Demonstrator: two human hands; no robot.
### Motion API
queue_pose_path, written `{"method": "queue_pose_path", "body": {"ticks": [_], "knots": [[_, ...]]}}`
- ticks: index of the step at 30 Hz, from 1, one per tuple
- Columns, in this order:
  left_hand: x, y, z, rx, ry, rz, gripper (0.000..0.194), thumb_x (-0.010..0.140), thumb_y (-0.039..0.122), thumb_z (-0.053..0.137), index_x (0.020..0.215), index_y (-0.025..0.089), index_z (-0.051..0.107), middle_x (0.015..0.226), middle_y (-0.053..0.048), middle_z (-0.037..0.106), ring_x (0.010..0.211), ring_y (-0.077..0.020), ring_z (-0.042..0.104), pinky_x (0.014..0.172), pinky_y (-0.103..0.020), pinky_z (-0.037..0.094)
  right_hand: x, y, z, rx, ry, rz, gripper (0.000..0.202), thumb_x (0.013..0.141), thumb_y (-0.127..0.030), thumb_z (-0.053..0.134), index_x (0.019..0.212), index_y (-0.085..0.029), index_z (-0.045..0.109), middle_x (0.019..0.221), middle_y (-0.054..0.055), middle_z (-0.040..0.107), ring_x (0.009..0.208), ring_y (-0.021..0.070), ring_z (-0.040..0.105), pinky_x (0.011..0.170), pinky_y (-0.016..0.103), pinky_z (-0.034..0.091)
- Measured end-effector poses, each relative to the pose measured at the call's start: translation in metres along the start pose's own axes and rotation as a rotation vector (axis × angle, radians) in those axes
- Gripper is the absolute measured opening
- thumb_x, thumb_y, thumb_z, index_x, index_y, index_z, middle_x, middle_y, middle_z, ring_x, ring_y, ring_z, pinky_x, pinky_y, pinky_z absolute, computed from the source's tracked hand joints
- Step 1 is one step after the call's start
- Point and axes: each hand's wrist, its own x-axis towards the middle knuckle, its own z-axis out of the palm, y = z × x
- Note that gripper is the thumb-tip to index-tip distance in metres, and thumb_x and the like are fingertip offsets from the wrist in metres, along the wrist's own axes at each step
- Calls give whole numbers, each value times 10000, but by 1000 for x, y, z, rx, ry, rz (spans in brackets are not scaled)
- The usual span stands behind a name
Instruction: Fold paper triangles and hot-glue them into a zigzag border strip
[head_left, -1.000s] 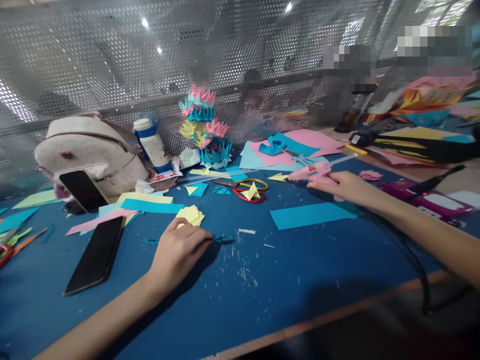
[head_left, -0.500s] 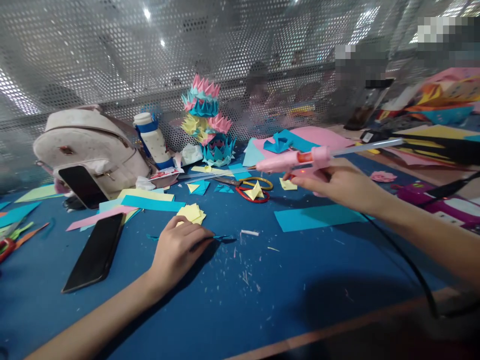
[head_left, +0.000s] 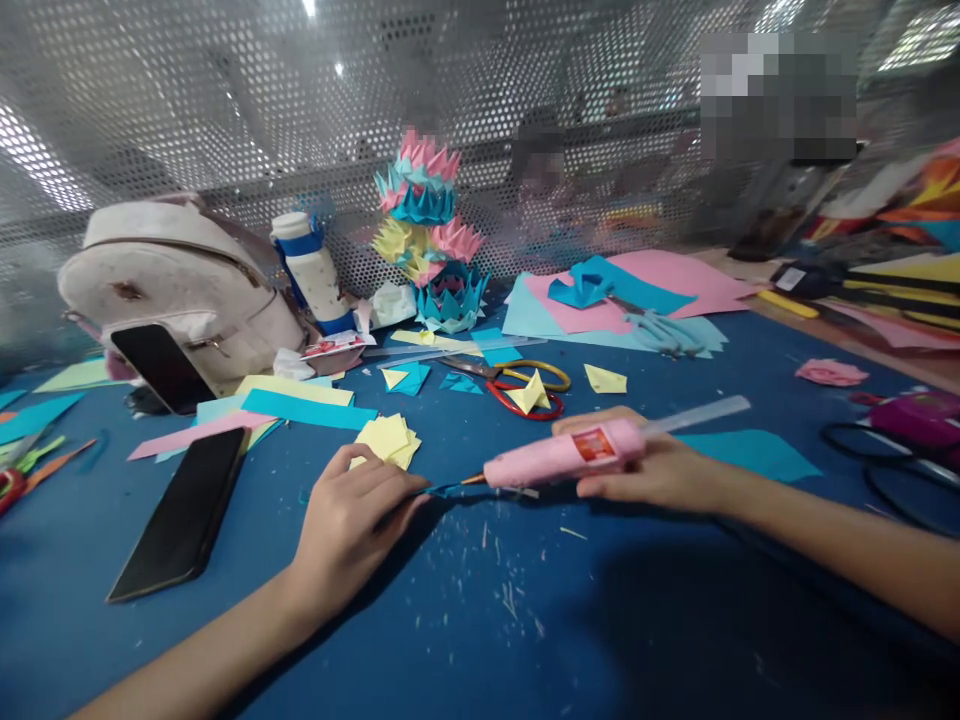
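Note:
My left hand (head_left: 356, 510) rests low over the blue table, its fingers closed on a small blue paper piece (head_left: 450, 490). My right hand (head_left: 645, 470) is wrapped round a pink glue gun (head_left: 562, 455), which lies level with a clear glue stick (head_left: 697, 414) out of its back. The gun's nozzle tip is at the blue paper piece, beside my left fingertips; whether they touch is hard to tell. Yellow paper pieces (head_left: 390, 440) are stacked just behind my left hand. Behind the gun lie a folded yellow piece (head_left: 531, 393) and scissors (head_left: 551, 376) with red and yellow handles.
A black phone (head_left: 184, 515) lies at left, another phone (head_left: 161, 368) leans on a white backpack (head_left: 172, 270). Behind stand a bottle (head_left: 315, 275) and a folded-paper tower (head_left: 427, 240). Pink paper sheets (head_left: 690, 275) and light-blue scissors (head_left: 664, 330) are at back right.
My right hand has brought the glue gun down and left, so its nozzle is now at the blue piece. My left hand has barely moved. The view has shifted slightly.

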Motion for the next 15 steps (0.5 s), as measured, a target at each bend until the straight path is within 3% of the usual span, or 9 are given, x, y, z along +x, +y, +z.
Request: {"method": "queue_pose_path", "body": {"ticks": [4,10,15], "knots": [[0,4,0,-10,-5,16,52,966,180,616,986,191,664,780,27,717,643,-114,617,818,-332,394,3,-7,1,57,-102,-166,423,877,-526,623,660,-169,563,674,-8,502,566,100,405,546,234,371],[1,8,-1,13,-10,48,81,979,161,585,992,172,664,786,11,716,667,-129,609,844,-355,395,-1,-5,6,123,-143,21,499,858,-629,608,667,-175,528,657,-25,453,559,99,394,516,240,306],[0,8,-1,15,-22,51,91,975,148,590,1009,173,671,789,11,722,665,-128,613,843,-359,393,-2,-3,9,143,-168,28,572,861,-722,545,696,-177,487,725,-9,478,610,109,410,543,243,327]]}}
